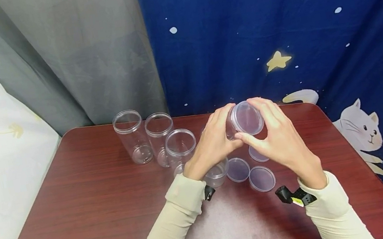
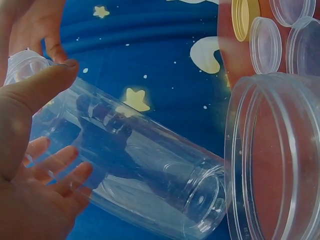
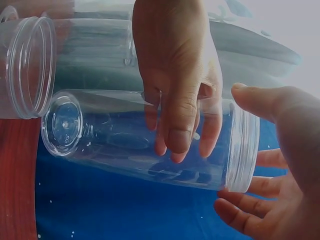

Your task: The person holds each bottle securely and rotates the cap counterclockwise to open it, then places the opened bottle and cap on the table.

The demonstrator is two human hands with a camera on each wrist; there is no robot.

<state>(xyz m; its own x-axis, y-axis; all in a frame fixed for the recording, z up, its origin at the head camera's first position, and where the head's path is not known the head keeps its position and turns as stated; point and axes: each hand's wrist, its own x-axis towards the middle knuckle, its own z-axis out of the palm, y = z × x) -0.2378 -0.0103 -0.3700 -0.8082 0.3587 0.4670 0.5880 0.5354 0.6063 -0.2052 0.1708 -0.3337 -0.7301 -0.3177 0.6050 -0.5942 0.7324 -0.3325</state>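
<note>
A tall clear plastic jar (image 3: 130, 135) is held tilted above the table, its base pointing away from the right hand. My left hand (image 1: 214, 141) grips the jar's body, with thumb and fingers on opposite sides. On the mouth sits a clear screw lid (image 1: 248, 118). My right hand (image 1: 282, 140) holds this lid by its rim, thumb on one side and fingers on the other. How tightly the lid is seated cannot be seen.
Open clear jars stand in a slanting row to the left, among them a tall one (image 1: 132, 140) and a short one (image 1: 216, 176) partly behind the left wrist. Loose clear lids (image 1: 262, 178) lie below the hands. A yellow-rimmed lid (image 2: 246, 20) shows in the left wrist view.
</note>
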